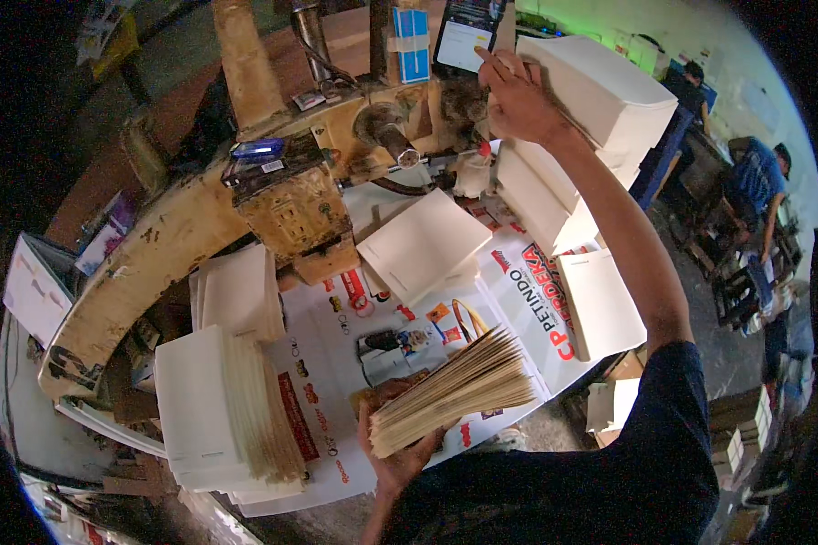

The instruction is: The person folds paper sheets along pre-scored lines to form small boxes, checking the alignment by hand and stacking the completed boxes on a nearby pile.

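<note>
Dark sleeve (599, 472) foremost, then the worker's left hand (396, 465), wrapped around a paper block (454, 391) above the printed sheet (322, 338). I'd judge it bendy, fairly heavy, apt to splay; best gripped at its left end. Farther off, the right hand (523, 98) points at a phone (464, 44).

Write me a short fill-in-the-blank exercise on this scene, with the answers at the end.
In the picture, the left hand, gripping a paper bundle, is ____ (higher or lower) than the other.
The right hand has a finger at the smartphone, near the picture's ____ edge.
The upright box with a tan band is mainly ____ in colour.

Missing words: lower; top; blue.
</note>
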A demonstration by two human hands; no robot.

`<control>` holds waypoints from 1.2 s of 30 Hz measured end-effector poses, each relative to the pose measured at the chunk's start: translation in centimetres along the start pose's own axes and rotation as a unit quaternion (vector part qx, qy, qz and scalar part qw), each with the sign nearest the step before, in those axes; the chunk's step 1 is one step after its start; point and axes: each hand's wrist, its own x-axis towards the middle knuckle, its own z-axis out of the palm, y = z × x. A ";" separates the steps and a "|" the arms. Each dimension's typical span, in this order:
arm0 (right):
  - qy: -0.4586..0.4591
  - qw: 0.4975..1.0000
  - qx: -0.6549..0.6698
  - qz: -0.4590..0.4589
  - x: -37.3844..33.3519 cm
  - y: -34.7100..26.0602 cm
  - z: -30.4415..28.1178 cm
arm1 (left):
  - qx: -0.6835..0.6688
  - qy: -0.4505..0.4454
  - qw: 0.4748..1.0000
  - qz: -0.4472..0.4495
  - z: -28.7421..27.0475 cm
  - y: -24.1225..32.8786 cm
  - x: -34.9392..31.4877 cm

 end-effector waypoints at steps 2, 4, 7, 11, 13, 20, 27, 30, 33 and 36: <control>-0.019 0.999 -0.004 0.034 0.1 -1.2 -1.7 | -0.026 0.012 0.997 -0.074 0.0 0.7 0.6; -0.020 0.992 0.088 0.089 -0.5 -3.0 -5.4 | -0.036 0.028 0.996 -0.076 0.2 1.0 1.3; -0.090 0.925 0.349 0.120 -3.1 -7.4 -13.3 | -0.052 0.074 0.991 -0.096 1.2 1.3 1.2; -0.171 0.854 0.489 -0.041 -5.3 -15.2 -24.2 | -0.004 0.037 0.998 -0.041 -0.2 0.9 1.2; -0.202 0.830 0.516 -0.062 -7.3 -17.5 -26.5 | -0.052 0.003 0.997 -0.050 -0.4 1.5 2.2; -0.362 0.891 0.269 -0.050 -11.9 -21.2 -27.0 | -0.056 -0.066 0.993 -0.084 -1.3 -1.9 -1.5; -0.233 0.827 0.509 -0.050 -11.1 -21.0 -26.2 | 0.087 -0.121 0.981 -0.122 -0.6 -2.7 -1.3; -0.353 0.863 0.358 -0.050 -12.8 -19.5 -25.3 | -0.004 0.026 0.989 -0.143 1.1 -1.5 -1.0; -0.367 0.884 0.289 0.017 -12.4 -19.5 -26.0 | -0.060 0.018 0.993 -0.100 0.4 -1.7 -1.4; -0.263 0.918 0.295 0.019 -13.1 -23.5 -25.9 | 0.053 -0.035 0.998 0.014 -0.6 -4.8 -2.5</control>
